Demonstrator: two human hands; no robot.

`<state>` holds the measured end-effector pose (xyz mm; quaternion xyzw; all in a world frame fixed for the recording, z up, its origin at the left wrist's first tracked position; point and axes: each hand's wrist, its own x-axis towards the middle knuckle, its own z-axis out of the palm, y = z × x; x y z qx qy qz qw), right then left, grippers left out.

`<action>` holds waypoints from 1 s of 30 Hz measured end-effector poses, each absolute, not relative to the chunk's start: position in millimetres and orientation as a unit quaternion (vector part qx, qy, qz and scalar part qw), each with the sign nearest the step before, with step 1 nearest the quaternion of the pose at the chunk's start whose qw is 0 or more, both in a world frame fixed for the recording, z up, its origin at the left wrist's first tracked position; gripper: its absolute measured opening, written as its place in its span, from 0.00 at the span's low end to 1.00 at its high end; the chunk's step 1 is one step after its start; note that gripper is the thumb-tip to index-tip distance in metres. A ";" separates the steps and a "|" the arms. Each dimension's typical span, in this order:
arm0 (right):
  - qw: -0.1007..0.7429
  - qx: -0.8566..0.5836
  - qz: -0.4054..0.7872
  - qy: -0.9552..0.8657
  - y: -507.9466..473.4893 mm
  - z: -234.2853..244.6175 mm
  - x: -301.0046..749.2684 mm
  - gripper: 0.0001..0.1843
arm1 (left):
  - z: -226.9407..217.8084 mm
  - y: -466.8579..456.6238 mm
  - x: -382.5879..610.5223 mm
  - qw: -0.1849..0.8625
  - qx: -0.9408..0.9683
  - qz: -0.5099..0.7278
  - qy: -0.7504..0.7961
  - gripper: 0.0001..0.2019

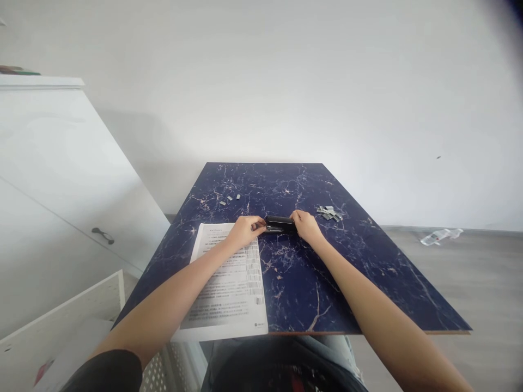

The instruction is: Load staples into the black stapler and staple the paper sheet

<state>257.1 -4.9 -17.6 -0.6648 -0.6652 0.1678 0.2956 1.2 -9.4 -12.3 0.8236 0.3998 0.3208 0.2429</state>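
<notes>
Stapler (280,222), black, held crosswise on or just over table (294,294), about midway between left and right edges. Left hand (245,231) pinches its left end, fingers curled, by printed sheet's (232,299) top right corner; right hand (305,224) grips right end, fingers bent. Arms (365,302) stretched forward over near edge, converging. Staple strips (329,213) piled toward right edge.
</notes>
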 end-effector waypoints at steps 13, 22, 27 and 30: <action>0.280 -0.667 0.150 -0.674 -3.0 -19.6 256.6 0.19 | -17.0 -7.7 1.8 0.214 0.840 0.320 0.382 0.09; 0.269 -0.675 0.142 -0.672 -3.0 -19.0 256.2 0.20 | -15.2 -8.5 2.7 0.218 0.844 0.312 0.379 0.11; 0.265 -0.676 0.145 -0.672 -2.5 -19.4 256.4 0.19 | -11.2 -10.5 2.3 0.205 0.847 0.298 0.389 0.11; 0.266 -0.674 0.145 -0.674 -1.8 -20.0 256.9 0.19 | -8.0 -12.3 1.7 0.199 0.849 0.288 0.395 0.10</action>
